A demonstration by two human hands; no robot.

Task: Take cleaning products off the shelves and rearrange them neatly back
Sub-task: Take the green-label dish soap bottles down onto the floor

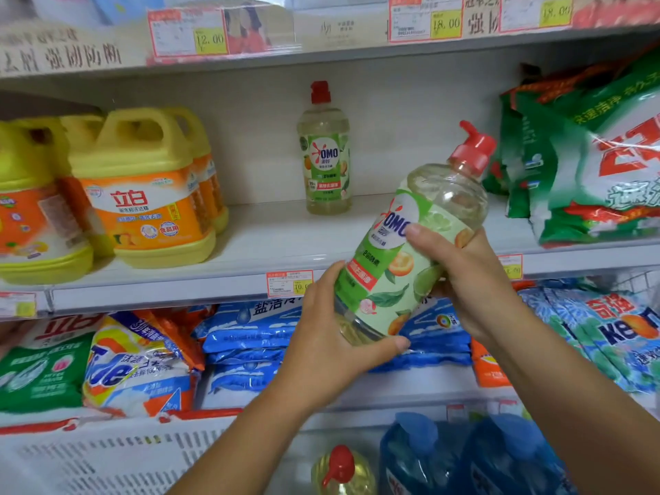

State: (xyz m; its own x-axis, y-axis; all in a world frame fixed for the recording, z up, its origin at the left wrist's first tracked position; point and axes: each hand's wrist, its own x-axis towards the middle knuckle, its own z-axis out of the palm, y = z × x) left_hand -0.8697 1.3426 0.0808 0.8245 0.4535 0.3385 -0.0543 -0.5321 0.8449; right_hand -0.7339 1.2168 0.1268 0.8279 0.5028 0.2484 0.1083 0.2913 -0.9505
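Both my hands hold a clear OMO dish-soap bottle [403,251] with a red cap and green label, tilted to the right in front of the middle shelf [271,244]. My left hand [332,337] cups its base from below, thumb under the bottom. My right hand [460,276] grips its middle, thumb across the label. A second, identical OMO bottle [324,151] stands upright at the back of the shelf, apart from my hands.
Yellow-and-orange detergent jugs [143,187] fill the shelf's left; green-and-white powder bags [589,155] lean at the right. Below lie Tide [132,366], blue [250,337] and Keon bags [614,326]. A white basket [107,455], blue bottles [475,455] and a red-capped yellow bottle [343,469] sit lowest.
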